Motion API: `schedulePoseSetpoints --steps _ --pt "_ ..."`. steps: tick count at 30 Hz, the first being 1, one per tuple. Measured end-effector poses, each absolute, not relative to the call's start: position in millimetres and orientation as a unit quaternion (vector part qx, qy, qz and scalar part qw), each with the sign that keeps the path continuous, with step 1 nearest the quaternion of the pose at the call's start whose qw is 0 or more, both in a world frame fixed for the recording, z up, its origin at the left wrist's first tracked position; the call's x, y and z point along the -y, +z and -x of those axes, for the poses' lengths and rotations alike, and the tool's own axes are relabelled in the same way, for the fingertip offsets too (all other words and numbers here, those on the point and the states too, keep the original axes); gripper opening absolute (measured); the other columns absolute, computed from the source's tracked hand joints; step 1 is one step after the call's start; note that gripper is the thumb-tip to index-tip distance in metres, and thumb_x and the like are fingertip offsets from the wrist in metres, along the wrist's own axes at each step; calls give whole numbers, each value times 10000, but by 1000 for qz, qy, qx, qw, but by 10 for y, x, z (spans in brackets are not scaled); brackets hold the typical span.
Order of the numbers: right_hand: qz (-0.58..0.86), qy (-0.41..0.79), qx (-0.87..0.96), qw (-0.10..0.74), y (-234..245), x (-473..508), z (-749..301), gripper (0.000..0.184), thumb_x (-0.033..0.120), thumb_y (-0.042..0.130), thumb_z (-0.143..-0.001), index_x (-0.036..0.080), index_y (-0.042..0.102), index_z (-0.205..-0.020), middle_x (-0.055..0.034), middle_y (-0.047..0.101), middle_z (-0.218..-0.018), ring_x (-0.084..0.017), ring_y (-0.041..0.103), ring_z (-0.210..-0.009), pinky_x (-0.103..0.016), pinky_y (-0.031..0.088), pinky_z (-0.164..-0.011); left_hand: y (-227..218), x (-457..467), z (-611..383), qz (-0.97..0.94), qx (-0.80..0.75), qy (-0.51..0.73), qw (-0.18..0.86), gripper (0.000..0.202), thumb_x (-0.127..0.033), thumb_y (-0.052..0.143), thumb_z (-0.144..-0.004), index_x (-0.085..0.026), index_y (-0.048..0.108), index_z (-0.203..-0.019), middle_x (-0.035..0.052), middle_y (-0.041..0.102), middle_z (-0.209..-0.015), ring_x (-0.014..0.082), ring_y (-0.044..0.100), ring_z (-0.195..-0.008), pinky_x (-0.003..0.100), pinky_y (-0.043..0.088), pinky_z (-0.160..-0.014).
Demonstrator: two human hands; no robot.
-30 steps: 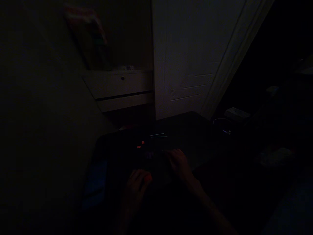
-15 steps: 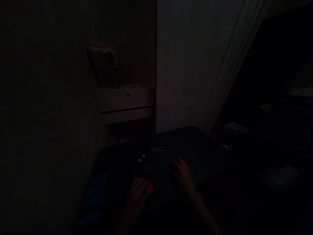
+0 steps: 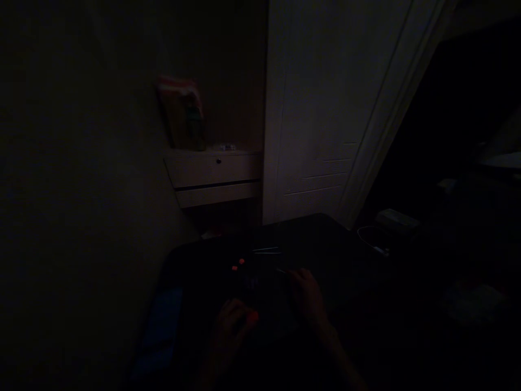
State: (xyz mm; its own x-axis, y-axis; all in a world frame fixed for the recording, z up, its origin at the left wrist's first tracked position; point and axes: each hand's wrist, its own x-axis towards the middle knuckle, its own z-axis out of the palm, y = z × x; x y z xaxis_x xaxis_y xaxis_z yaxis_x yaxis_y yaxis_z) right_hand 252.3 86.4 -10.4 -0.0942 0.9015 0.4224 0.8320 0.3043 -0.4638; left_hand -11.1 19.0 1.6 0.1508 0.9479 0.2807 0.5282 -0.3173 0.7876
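The scene is very dark. My left hand, low over the dark table, is closed on a small orange-red piece that shows at its fingertips. To the right, my right hand pinches a thin, pale stick-like thing, whose tip points left. Two small orange pieces, one nearer and one farther, lie beyond my left hand. Past my right hand rest two thin pale sticks. A dim, purplish thing sits between the hands; its kind cannot be made out.
A bluish flat panel lies at the table's left side. Behind the dark table stand a drawer unit with a red-topped bag on it, and a pale panelled door. A box and white cable are at right.
The whole view has shifted slightly, so things appear a little lower and farther right. The orange-red piece in my left hand looks slightly turned. Both hands keep their holds.
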Motion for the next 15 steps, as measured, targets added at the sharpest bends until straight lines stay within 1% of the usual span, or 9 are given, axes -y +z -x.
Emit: schedulePoseSetpoints --steps 2,5,7,10,12,13,14,15 --pt "586 45 739 329 -102 -859 -2522 379 90 500 -1001 244 764 -1224 -105 746 -1080 -266 662 -999 -369 535 -873 11 -189 110 -708 -516 401 270 159 -400 737 -907 -273 822 -950 64 783 -999 266 724 -970 414 589 -887" --pt "584 29 746 319 -90 -851 -2524 327 115 526 -1011 242 772 -1184 -104 752 -1089 -279 651 -1023 -387 526 -884 24 -186 103 -698 -516 415 273 317 -551 693 -924 -264 824 -949 78 795 -996 269 737 -952 413 602 -875" --pt "588 26 747 308 -74 -842 -2524 302 133 540 -1015 245 779 -1163 -108 748 -1093 -288 649 -1023 -401 526 -873 39 -182 98 -687 -522 428 268 384 -610 671 -923 -262 829 -959 83 797 -997 269 746 -940 407 611 -859" --pt "601 18 746 288 -41 -819 -2510 317 136 550 -1009 260 772 -1199 -116 739 -1137 -308 647 -1059 -432 522 -879 73 -207 94 -675 -532 451 241 372 -601 671 -928 -271 826 -1003 76 792 -1020 261 753 -935 388 618 -828" --pt "609 7 744 274 -16 -800 -2488 411 98 543 -986 273 726 -1310 -120 732 -1195 -320 641 -1097 -461 515 -896 130 -275 80 -675 -535 464 207 343 -571 672 -935 -275 820 -1027 73 790 -1025 258 751 -922 384 620 -801" --pt "611 1 744 270 -4 -791 -2473 485 77 530 -976 282 675 -1391 -122 724 -1239 -325 634 -1125 -478 509 -916 176 -331 63 -681 -534 466 185 331 -556 670 -937 -274 818 -1028 73 792 -1023 260 748 -914 390 620 -795" --pt "609 -4 746 271 9 -782 -2457 555 64 512 -974 288 605 -1473 -125 709 -1290 -326 625 -1158 -497 500 -944 233 -400 37 -691 -534 460 162 308 -522 666 -947 -278 809 -1068 74 795 -1059 270 742 -960 415 614 -844" --pt "605 -7 747 276 21 -774 -2440 605 64 495 -980 289 527 -1540 -129 690 -1343 -326 612 -1196 -515 488 -974 298 -482 0 -706 -536 441 137 283 -474 663 -959 -281 793 -1120 77 792 -1114 287 723 -1048 455 589 -926"
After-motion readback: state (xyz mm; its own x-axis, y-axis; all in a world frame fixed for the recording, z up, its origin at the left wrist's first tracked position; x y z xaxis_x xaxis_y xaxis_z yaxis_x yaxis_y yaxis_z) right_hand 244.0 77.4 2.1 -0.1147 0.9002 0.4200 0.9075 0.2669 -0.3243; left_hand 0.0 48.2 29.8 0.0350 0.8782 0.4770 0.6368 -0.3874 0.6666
